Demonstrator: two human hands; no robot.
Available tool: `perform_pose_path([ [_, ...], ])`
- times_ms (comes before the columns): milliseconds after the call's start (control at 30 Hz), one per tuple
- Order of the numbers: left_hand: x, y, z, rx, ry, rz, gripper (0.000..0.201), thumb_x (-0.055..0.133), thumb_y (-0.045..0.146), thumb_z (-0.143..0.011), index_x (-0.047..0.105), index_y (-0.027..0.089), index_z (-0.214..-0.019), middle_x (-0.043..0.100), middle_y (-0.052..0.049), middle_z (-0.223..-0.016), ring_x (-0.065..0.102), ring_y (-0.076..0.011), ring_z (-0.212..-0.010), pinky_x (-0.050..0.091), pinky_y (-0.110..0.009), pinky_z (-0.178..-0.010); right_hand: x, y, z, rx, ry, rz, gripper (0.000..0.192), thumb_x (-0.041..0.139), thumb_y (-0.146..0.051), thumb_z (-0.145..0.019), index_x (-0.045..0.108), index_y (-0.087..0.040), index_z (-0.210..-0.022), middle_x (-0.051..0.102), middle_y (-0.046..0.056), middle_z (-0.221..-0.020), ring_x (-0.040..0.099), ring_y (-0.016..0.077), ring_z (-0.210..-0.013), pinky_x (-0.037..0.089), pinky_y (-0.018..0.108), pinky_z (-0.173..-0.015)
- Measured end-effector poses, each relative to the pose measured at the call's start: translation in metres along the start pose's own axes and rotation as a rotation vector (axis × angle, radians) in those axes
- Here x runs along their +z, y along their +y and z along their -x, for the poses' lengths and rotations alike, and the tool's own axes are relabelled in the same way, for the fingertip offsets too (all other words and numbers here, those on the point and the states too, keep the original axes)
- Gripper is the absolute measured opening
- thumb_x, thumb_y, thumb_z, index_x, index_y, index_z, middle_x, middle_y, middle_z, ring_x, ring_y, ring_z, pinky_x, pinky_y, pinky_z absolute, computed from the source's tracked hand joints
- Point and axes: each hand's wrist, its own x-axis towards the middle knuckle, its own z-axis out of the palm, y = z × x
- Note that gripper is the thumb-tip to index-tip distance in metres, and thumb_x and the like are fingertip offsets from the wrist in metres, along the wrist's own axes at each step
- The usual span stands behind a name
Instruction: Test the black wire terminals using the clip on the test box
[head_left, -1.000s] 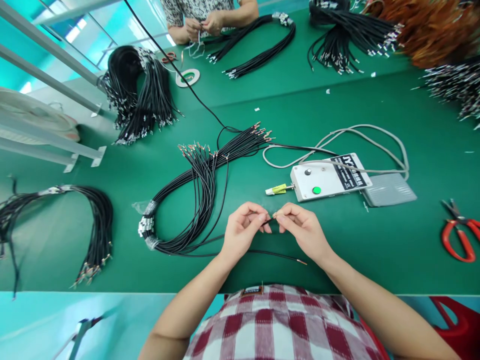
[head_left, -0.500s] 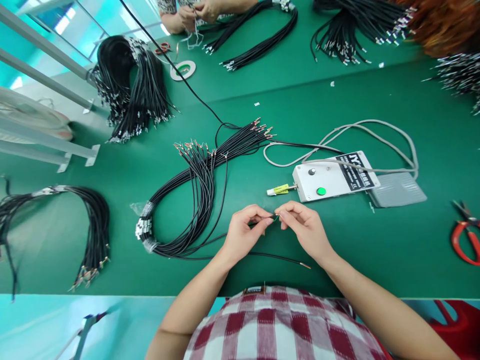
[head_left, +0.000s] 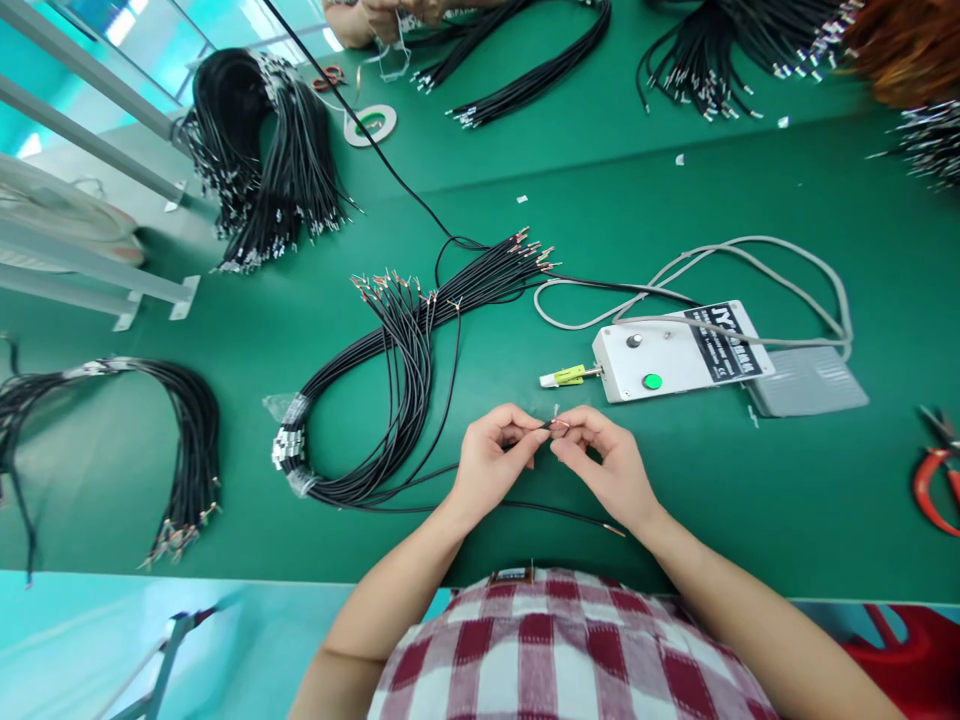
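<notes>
My left hand (head_left: pixel 489 468) pinches a black cable close to its stripped end. Thin inner wires (head_left: pixel 556 424), reddish and pale, stick out between my two hands, and the fingertips of my right hand (head_left: pixel 611 470) are closed around them. That hand's thumb sits a little apart from its index finger. Behind my left hand the cable runs back to a looped bundle of black cables (head_left: pixel 409 420), tied with white labels and plastic. Another cable with a bare coppery end (head_left: pixel 611 528) passes below my hands.
A white box with a green button (head_left: pixel 652 382) and a yellow-green tip lies beyond my right hand, beside a grey pedal (head_left: pixel 814 382). Red-handled pliers (head_left: pixel 934 480) lie at the right. More cable bundles (head_left: pixel 184 440) surround the green table (head_left: pixel 750 500). Another person's hands (head_left: pixel 397 18) work opposite.
My right thumb has lowered away from its index finger, and the inner wires now stand out spread between my hands. The view has shifted slightly.
</notes>
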Motion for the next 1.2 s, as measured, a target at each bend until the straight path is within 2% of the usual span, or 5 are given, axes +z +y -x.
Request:
perform_pose_path([
  [100, -0.0001, -0.0001, 0.0003, -0.026, -0.011, -0.019, 0.02, 0.073, 0.031, -0.08, 0.062, 0.015, -0.078, 0.06, 0.002, -0.058, 0.055, -0.0082, -0.048, 0.042, -0.02, -0.048, 0.0021, 0.0028, -0.0009, 0.025, 0.037, -0.006, 0.018, 0.067, -0.037, -0.087, 0.066, -0.019, -0.086, 0.065, 0.001, -0.076, 0.058, 0.0128, -0.062, 0.046, 0.028, -0.061],
  [300, -0.0004, 0.0002, 0.0008, -0.072, -0.018, -0.017, 0.022, 0.072, 0.033, -0.081, 0.06, 0.015, -0.078, 0.059, 0.003, -0.053, 0.054, -0.0081, -0.045, 0.039, -0.019, -0.047, -0.0009, 0.0039, -0.0026, 0.066, 0.029, -0.066, 0.02, 0.065, -0.039, -0.088, 0.067, -0.019, -0.084, 0.066, 0.001, -0.075, 0.058, 0.012, -0.06, 0.046, 0.027, -0.06],
  [433, 0.0008, 0.0013, 0.0008, -0.076, -0.022, -0.007, 0.023, 0.073, 0.034, -0.08, 0.06, 0.015, -0.078, 0.06, 0.002, -0.054, 0.054, -0.0083, -0.044, 0.039, -0.019, -0.046, 0.0006, 0.0038, -0.0029, 0.072, 0.015, -0.038, 0.021, 0.067, -0.04, -0.086, 0.066, -0.019, -0.089, 0.066, 0.001, -0.075, 0.058, 0.0133, -0.062, 0.046, 0.028, -0.061],
  [567, 0.0014, 0.0016, 0.001, -0.077, -0.022, -0.013, 0.024, 0.073, 0.035, -0.08, 0.059, 0.015, -0.077, 0.059, 0.003, -0.052, 0.053, -0.0079, -0.043, 0.038, -0.018, -0.045, 0.0032, 0.0067, -0.003, 0.07, 0.033, -0.025, 0.02, 0.069, -0.038, -0.084, 0.066, -0.019, -0.085, 0.065, 0.001, -0.074, 0.058, 0.0135, -0.063, 0.046, 0.028, -0.06],
  [1200, -0.001, -0.0009, -0.0018, -0.098, -0.031, 0.084, 0.033, 0.072, 0.044, -0.082, 0.059, 0.014, -0.075, 0.057, 0.004, -0.054, 0.053, -0.0076, -0.039, 0.038, -0.019, -0.042, -0.0022, 0.0075, -0.0051, 0.098, 0.055, -0.132, 0.02, 0.064, -0.039, -0.088, 0.066, -0.019, -0.087, 0.067, 0.001, -0.078, 0.059, 0.0116, -0.06, 0.05, 0.027, -0.061],
])
